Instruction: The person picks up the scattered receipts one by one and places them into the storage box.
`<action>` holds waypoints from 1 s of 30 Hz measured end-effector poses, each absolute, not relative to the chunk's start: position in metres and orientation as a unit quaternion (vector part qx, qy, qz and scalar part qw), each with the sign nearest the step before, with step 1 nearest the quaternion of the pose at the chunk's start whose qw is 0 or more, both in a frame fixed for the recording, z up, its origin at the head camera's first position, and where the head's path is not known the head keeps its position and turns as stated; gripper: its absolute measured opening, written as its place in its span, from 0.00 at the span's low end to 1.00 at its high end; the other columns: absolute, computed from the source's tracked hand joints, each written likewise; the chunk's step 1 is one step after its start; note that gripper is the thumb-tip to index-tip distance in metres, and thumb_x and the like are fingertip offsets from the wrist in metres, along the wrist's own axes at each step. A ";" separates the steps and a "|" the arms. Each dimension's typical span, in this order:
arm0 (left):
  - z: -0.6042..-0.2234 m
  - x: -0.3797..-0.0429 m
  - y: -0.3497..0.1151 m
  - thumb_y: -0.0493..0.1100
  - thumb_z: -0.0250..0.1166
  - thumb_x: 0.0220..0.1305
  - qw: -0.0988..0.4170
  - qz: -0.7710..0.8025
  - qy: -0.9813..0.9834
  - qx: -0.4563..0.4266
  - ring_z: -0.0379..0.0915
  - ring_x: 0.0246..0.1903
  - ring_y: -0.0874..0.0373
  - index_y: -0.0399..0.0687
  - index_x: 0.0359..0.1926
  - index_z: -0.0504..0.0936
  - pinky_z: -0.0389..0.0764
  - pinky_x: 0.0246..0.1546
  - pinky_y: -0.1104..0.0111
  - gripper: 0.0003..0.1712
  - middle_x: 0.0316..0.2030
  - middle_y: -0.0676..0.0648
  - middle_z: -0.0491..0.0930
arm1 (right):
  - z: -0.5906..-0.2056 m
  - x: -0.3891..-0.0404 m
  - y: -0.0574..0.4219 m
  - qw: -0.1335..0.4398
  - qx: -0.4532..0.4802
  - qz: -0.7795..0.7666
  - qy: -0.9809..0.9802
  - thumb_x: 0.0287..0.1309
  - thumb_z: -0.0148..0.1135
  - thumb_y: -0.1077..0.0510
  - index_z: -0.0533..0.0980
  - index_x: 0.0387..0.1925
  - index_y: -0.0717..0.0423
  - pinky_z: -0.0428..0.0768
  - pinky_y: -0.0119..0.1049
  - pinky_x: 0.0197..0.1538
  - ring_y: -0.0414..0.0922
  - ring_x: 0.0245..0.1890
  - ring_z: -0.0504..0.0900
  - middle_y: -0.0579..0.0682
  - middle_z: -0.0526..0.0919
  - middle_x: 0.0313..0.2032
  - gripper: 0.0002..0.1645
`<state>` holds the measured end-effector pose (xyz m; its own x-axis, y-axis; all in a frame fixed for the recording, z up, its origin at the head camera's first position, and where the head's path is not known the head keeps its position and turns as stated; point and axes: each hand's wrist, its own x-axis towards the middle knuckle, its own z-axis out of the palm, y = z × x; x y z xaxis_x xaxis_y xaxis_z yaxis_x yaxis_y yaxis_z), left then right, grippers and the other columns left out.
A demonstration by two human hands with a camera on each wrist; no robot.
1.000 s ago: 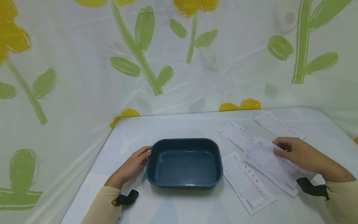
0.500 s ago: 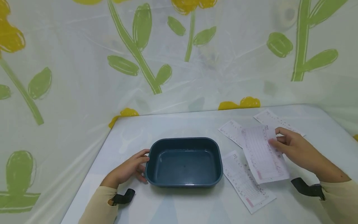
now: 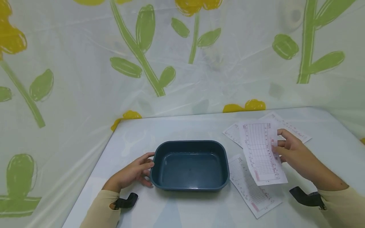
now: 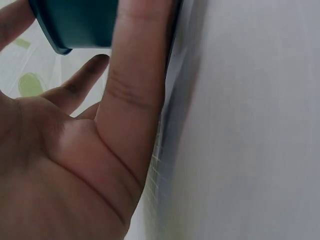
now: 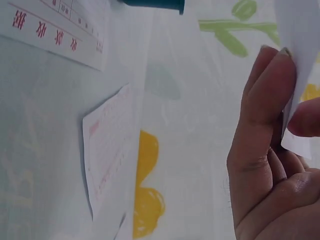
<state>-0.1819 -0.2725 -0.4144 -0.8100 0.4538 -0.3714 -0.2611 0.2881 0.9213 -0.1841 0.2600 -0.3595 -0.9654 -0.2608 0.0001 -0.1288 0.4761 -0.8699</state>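
Observation:
My right hand (image 3: pixel 297 155) pinches a printed paper receipt (image 3: pixel 260 148) by its right edge, thumb in front and fingers behind. Raised off the table, the receipt hangs nearly upright with a slight curl, its ruled columns towards the head camera. In the right wrist view its pale sheet (image 5: pixel 300 35) sits between thumb and fingers. My left hand (image 3: pixel 132 172) rests against the left wall of a dark blue rectangular plastic basin (image 3: pixel 189 188), fingers spread and loosely extended. The left wrist view shows those fingers (image 4: pixel 132 75) reaching along the basin's side (image 4: pixel 82 30).
Flat on the table lie more receipts: one right of the basin (image 3: pixel 255 193), one behind the held sheet (image 3: pixel 232 133) and one at the back right (image 3: pixel 297 131). A white curtain (image 3: pixel 85 63) with green and yellow plant prints hangs behind the table.
My right hand has lifted the receipt off the table, turned it more upright and brought it left towards the basin. My left hand stays by the basin, its fingers shifting slightly.

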 end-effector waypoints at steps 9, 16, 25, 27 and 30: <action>-0.418 -0.185 -0.273 0.58 0.53 0.75 0.290 0.568 0.769 0.046 0.85 0.39 0.50 0.50 0.78 0.51 0.87 0.42 0.53 0.39 0.55 0.37 0.78 | -0.356 -0.180 0.248 0.080 -0.107 -0.496 0.858 0.72 0.54 0.59 0.52 0.73 0.58 0.86 0.37 0.37 0.42 0.37 0.86 0.66 0.78 0.57 0.35; -0.419 -0.183 -0.274 0.59 0.53 0.74 0.288 0.563 0.773 0.040 0.86 0.39 0.50 0.49 0.78 0.52 0.87 0.42 0.54 0.40 0.50 0.39 0.83 | -0.356 -0.176 0.233 0.070 -0.103 -0.483 0.867 0.69 0.60 0.57 0.65 0.66 0.66 0.86 0.33 0.39 0.39 0.36 0.86 0.66 0.83 0.51 0.29; -0.418 -0.180 -0.272 0.58 0.53 0.75 0.290 0.570 0.768 0.040 0.85 0.39 0.52 0.45 0.78 0.51 0.87 0.42 0.54 0.40 0.54 0.38 0.80 | -0.353 -0.177 0.215 0.064 -0.087 -0.482 0.869 0.68 0.62 0.52 0.75 0.55 0.67 0.86 0.30 0.40 0.41 0.35 0.86 0.59 0.87 0.44 0.23; -0.418 -0.180 -0.272 0.59 0.53 0.75 0.288 0.569 0.770 0.038 0.85 0.39 0.52 0.45 0.77 0.52 0.87 0.42 0.55 0.41 0.55 0.36 0.78 | -0.352 -0.178 0.210 0.071 -0.092 -0.485 0.867 0.68 0.62 0.52 0.75 0.55 0.66 0.85 0.31 0.40 0.42 0.35 0.87 0.59 0.87 0.45 0.23; -0.418 -0.182 -0.272 0.60 0.54 0.74 0.285 0.567 0.772 0.038 0.85 0.39 0.52 0.46 0.77 0.52 0.87 0.42 0.55 0.41 0.56 0.36 0.78 | -0.349 -0.180 0.204 0.072 -0.093 -0.478 0.871 0.68 0.62 0.52 0.74 0.56 0.65 0.85 0.30 0.40 0.44 0.35 0.86 0.60 0.87 0.46 0.23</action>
